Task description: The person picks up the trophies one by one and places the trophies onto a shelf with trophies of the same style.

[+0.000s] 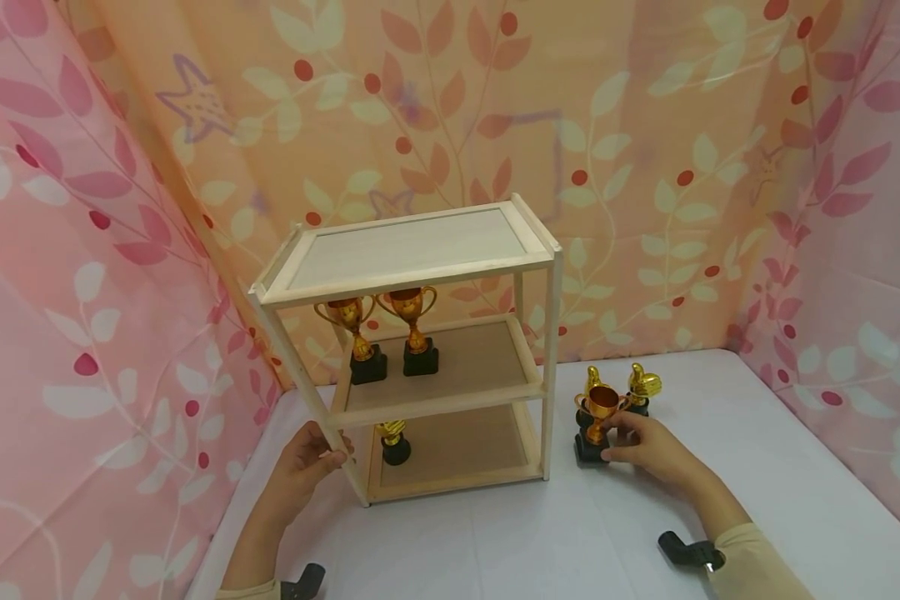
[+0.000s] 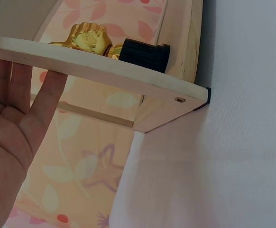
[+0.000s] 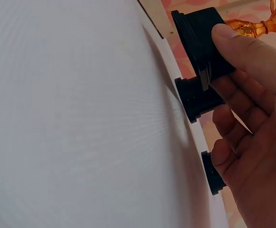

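A small wooden three-tier shelf [image 1: 442, 407] stands on the table. My left hand [image 1: 302, 473] holds its front left post [image 2: 100, 67], fingers on one side and the thumb at the edge. My right hand [image 1: 656, 450] pinches a gold trophy cup [image 1: 602, 402] by its black base [image 3: 204, 40], the thumb on the base's side. In the right wrist view the base is tilted and raised off the white cloth. Just behind it stand two gold thumbs-up trophies, one [image 1: 592, 379] partly hidden by the cup, the other [image 1: 643, 383] beyond my fingers.
Two gold cups, one [image 1: 360, 342] at the left and another [image 1: 417, 333] beside it, stand on the middle tier. A gold hand-shaped trophy [image 1: 394, 442] is on the bottom tier. Floral curtains [image 1: 645, 167] enclose the white-covered table [image 1: 495, 550] at the back and sides.
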`<state>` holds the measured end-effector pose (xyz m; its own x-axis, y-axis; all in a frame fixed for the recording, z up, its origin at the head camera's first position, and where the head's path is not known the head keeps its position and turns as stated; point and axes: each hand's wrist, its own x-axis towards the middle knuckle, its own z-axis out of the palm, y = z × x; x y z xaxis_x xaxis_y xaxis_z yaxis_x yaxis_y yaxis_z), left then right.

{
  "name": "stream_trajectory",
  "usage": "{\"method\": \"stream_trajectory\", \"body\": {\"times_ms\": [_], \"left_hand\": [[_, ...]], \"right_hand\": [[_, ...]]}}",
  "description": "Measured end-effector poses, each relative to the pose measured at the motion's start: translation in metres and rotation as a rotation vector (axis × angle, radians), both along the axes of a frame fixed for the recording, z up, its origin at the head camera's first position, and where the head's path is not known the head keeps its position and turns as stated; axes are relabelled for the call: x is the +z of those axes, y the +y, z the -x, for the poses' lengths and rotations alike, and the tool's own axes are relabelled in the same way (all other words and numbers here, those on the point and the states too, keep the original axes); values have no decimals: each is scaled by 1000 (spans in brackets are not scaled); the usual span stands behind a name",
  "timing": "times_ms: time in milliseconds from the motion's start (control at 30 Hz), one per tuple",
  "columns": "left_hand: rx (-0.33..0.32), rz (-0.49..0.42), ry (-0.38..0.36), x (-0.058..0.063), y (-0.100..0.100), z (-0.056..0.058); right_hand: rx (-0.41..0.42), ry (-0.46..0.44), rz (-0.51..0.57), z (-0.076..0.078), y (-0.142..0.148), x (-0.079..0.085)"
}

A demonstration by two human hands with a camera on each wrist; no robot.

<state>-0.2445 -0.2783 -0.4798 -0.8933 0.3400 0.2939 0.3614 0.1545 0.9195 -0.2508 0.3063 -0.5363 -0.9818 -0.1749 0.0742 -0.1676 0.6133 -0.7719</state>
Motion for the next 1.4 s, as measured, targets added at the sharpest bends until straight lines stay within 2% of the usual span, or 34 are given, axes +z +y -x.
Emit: {"method": "stream_trajectory", "body": {"times_ms": [167,300,633,767,1000,1400], "left_hand": [[-4,-2,1,-1,0,1],[18,0,-22,0,2,0],[29,18,-9,3,2,-1],[47,23,-26,4,3,-1],[36,13,-12,6,2,-1],[-3,61,-65,0,-4,1]], "right_hand": [[5,57,-21,-2,1,6],[3,96,-37,-3,1,13],[-19,155,-53,-11,0,38],[-31,130,-51,-16,-1,49],[-52,82,-55,-21,-2,63],[-62,152,-77,-29,-5,80]]}}
